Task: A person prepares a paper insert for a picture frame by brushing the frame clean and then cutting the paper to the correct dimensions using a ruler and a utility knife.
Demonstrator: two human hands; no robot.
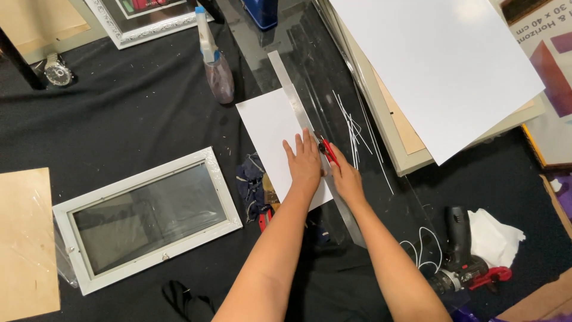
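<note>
White card sheet (271, 134) lies on the black-covered bench (137, 113), and the left hand (304, 161) is pressed flat on it, fingers spread open, right against the long steel ruler (310, 137) that runs along the sheet's right edge. Over on the other side of the ruler, the right hand (345, 179) has its fingers closed around a red cutter (328, 152), tip at the ruler's edge. Thin white offcut strips (354, 134) lie just right of the ruler. Left of the sheet there's a spray bottle (215, 68) standing, a crumpled dark cloth (253, 185) beside the left forearm, and a white picture frame (146, 217) lying flat. Near the right forearm, a black power drill (457, 250) with a white rag (494, 235) beside it.
</note>
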